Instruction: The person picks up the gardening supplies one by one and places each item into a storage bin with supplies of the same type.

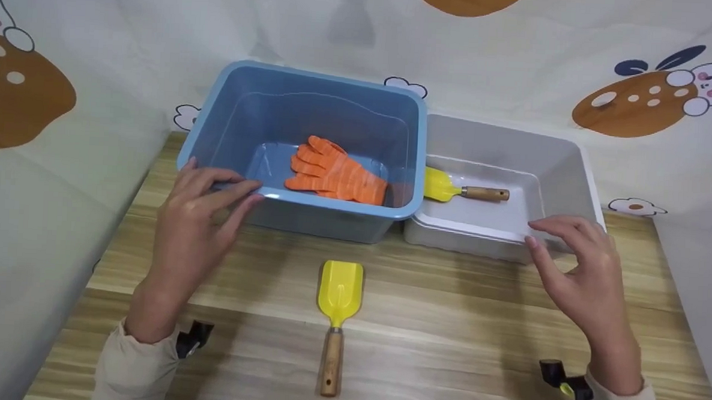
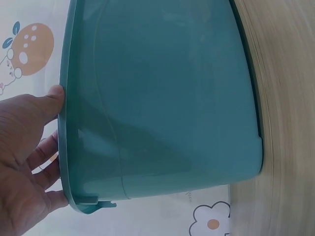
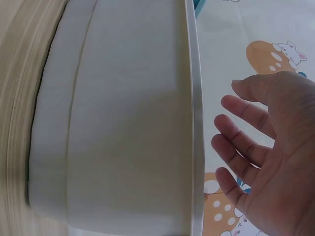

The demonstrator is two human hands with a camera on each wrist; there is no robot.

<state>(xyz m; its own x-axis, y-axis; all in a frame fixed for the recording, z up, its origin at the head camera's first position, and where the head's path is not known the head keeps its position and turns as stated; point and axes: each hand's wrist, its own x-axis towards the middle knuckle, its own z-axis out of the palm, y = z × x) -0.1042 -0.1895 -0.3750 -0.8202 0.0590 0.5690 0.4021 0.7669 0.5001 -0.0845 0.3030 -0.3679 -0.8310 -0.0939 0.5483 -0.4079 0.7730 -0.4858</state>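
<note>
My left hand (image 1: 196, 217) is at the near left corner of a blue plastic bin (image 1: 314, 202), its fingers loosely bent over the rim. In the left wrist view, the thumb (image 2: 51, 101) touches the rim and the other fingertips are right at it. Inside the bin lies an orange work glove (image 1: 339, 175). My right hand (image 1: 587, 276) hovers by the near right corner of a white bin (image 1: 469, 226), with relaxed fingers and nothing held. In the right wrist view, its fingers (image 3: 241, 142) are apart from the white rim.
A yellow hand shovel (image 1: 340, 292) with a wooden handle lies on the wood-patterned table (image 1: 434, 335), between my forearms. Another yellow shovel (image 1: 441, 185) is in the white bin, its blade partly hidden by the blue rim. Behind both bins hangs a printed curtain (image 1: 506, 62).
</note>
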